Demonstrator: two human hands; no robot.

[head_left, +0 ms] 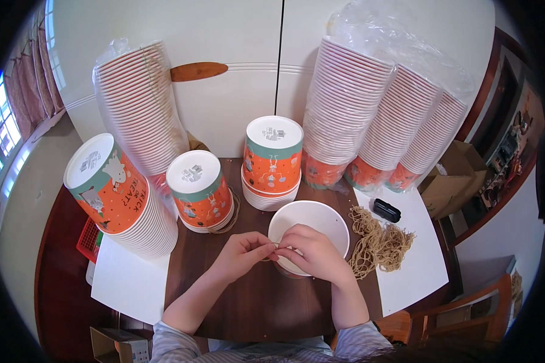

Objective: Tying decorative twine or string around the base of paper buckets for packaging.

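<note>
An orange paper bucket [320,216] with a white inside stands upright, its mouth facing up, in front of me. Over its near left rim my left hand [243,255] and my right hand [313,253] meet, fingertips pinched together. Between them shows a bit of thin tan twine [276,245]; most of it is hidden by the fingers. Just right of the bucket lies a loose tangle of the same twine [378,242]. Behind the bucket is a short stack of upturned paper buckets [272,160], orange with green bands and white bottoms.
Two more upturned bucket stacks, a shorter one [201,192] and a taller one [124,196], stand at the left. Plastic-wrapped stacks rise behind, one at left [140,100] and several at right [348,100]. A small black object [386,210] lies beyond the twine.
</note>
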